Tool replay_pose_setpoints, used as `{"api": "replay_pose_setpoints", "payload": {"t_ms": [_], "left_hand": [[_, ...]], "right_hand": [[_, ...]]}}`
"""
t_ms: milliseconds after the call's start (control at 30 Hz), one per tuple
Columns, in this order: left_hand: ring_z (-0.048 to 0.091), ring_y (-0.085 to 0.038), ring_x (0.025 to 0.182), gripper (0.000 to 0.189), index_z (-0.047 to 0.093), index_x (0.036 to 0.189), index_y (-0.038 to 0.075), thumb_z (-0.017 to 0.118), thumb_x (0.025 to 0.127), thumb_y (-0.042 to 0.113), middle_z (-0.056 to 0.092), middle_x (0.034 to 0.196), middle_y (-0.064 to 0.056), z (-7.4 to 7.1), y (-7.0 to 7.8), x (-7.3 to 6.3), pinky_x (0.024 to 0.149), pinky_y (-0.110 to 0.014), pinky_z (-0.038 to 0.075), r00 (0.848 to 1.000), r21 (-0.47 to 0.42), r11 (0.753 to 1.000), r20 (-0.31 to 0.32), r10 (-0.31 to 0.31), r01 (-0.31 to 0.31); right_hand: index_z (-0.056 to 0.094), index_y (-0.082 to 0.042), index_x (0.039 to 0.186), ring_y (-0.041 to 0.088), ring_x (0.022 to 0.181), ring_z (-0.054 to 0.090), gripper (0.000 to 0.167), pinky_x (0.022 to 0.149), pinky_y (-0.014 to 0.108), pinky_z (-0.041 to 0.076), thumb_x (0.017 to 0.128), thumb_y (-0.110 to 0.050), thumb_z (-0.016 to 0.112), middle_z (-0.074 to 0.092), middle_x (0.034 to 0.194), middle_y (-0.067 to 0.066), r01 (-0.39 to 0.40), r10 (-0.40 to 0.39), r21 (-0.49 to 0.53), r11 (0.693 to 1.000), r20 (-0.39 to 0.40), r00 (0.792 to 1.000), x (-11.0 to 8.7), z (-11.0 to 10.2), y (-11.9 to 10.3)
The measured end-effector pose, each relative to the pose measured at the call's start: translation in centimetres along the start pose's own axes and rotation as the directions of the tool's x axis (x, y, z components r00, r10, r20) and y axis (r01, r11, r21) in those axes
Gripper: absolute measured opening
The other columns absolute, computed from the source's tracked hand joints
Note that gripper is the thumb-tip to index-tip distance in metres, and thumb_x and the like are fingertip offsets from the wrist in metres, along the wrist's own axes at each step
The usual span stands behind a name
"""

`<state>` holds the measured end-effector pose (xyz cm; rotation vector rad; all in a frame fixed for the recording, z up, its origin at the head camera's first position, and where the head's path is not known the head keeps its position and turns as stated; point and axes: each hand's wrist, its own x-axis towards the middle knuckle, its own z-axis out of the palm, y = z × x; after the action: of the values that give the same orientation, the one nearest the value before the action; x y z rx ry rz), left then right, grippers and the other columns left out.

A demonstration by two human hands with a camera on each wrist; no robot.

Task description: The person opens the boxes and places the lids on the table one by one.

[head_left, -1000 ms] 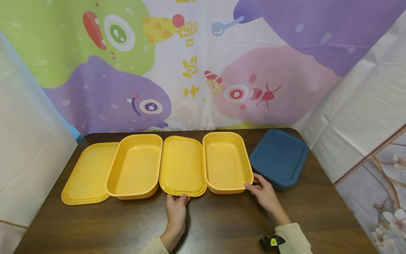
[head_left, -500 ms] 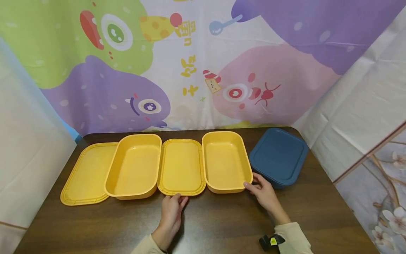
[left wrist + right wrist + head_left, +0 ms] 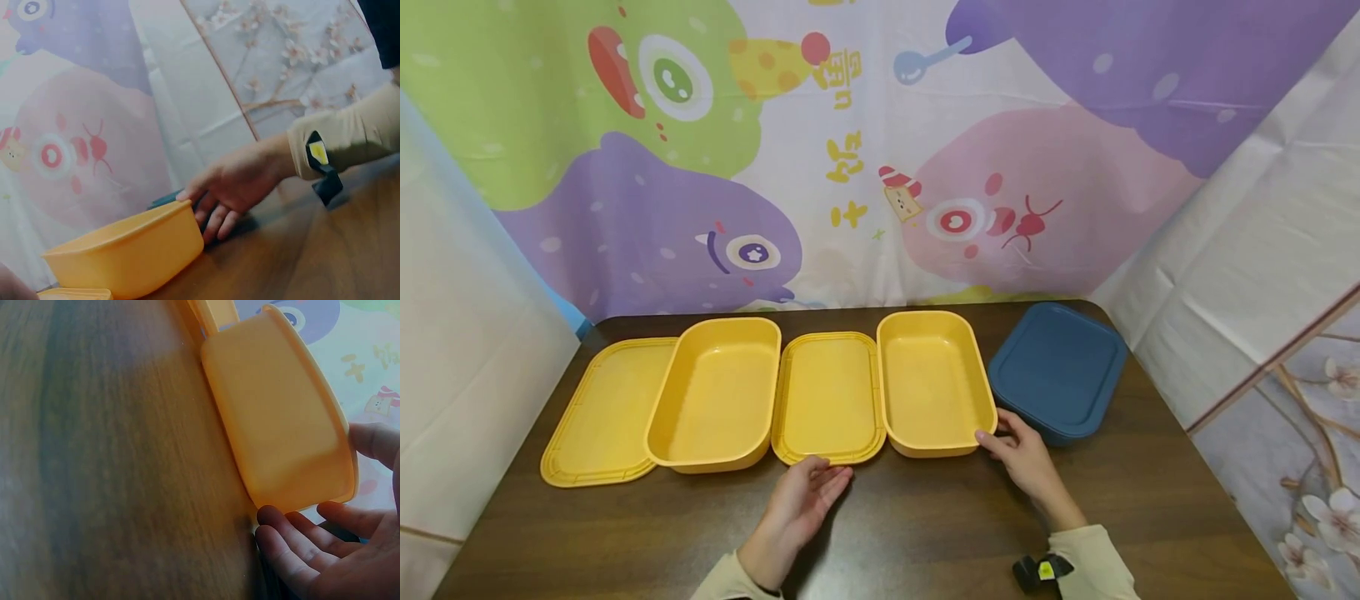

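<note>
Five pieces stand in a row across the far part of the bench (image 3: 910, 525). From left to right: a large yellow lid (image 3: 606, 417), a large yellow container (image 3: 718, 392), a small yellow lid (image 3: 829, 398), a small yellow container (image 3: 934, 383) and a blue lidded box (image 3: 1060, 367). The large container overlaps the large lid's right side in the head view; whether it rests on that edge cannot be told.

The left hand (image 3: 797, 500) is at the near edge of the small lid, thumb at the rim and fingers extended; pressure cannot be confirmed. The right hand (image 3: 1026, 467) pinches the small container's near right corner, thumb at the rim, fingers outside the wall.

Status, judged from the layout: setting the pieces side by side appears nearly complete, with perhaps slight alignment of the small lid left. The blue box is covered. Both yellow containers are uncovered; neither yellow lid is fitted.
</note>
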<state>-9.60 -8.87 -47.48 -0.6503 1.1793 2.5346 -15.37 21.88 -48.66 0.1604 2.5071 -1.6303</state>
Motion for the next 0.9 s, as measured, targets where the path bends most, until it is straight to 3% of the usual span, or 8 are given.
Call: {"api": "replay_pose_setpoints", "payload": {"t_ms": [233,533,767,833,900], "left_hand": [[0.054,-0.028,0.105,0.023,0.037,0.111,-0.01,0.036,0.097,0.008,0.037,0.121,-0.024,0.0,0.2,-0.6,0.108,-0.036,0.043,0.997,0.001,0.998,0.046,-0.061,0.061],[0.056,-0.021,0.105,0.032,0.038,0.123,-0.004,0.04,0.1,0.017,0.05,0.115,-0.013,0.8,0.0,-0.9,0.097,-0.033,0.047,0.995,0.145,0.989,0.089,-0.054,0.041],[0.061,-0.014,0.095,0.047,0.036,0.138,-0.01,0.044,0.1,0.017,0.058,0.108,-0.005,1.9,0.3,-0.2,0.087,-0.029,0.05,0.994,0.25,0.964,0.092,0.065,-0.086],[0.062,-0.013,0.092,0.046,0.038,0.136,-0.012,0.045,0.1,0.015,0.06,0.109,-0.008,2.3,0.4,0.0,0.083,-0.028,0.051,0.988,0.317,0.936,0.091,0.129,-0.151],[0.062,-0.013,0.092,0.043,0.042,0.134,-0.011,0.046,0.099,0.011,0.061,0.114,-0.014,2.7,0.4,0.4,0.081,-0.029,0.052,0.975,0.407,0.886,0.097,0.201,-0.223]], "right_hand": [[0.047,-0.004,0.141,0.017,0.096,0.066,0.056,0.079,0.025,0.055,0.092,-0.022,0.067,0.059,0.129,0.022,0.008,-0.008,-0.003,1.0,-0.005,1.0,0.2,0.0,0.1],[0.048,-0.002,0.14,0.014,0.093,0.066,0.055,0.076,0.022,0.054,0.092,-0.022,0.068,0.059,0.128,0.023,0.013,-0.013,-0.012,1.0,-0.012,1.0,0.1,0.1,0.1],[0.049,-0.001,0.138,0.013,0.092,0.066,0.055,0.075,0.02,0.052,0.091,-0.023,0.068,0.06,0.127,0.023,0.029,-0.029,-0.018,0.999,-0.012,1.0,-0.1,-0.1,0.0],[0.049,-0.001,0.138,0.014,0.094,0.066,0.055,0.075,0.02,0.053,0.091,-0.024,0.068,0.06,0.128,0.023,0.035,-0.035,-0.023,0.999,-0.012,0.999,-0.1,-0.2,0.0],[0.05,-0.002,0.138,0.016,0.095,0.066,0.055,0.076,0.021,0.053,0.091,-0.024,0.068,0.06,0.128,0.022,0.039,-0.04,-0.029,0.999,-0.012,0.999,-0.1,-0.2,-0.1]]}}
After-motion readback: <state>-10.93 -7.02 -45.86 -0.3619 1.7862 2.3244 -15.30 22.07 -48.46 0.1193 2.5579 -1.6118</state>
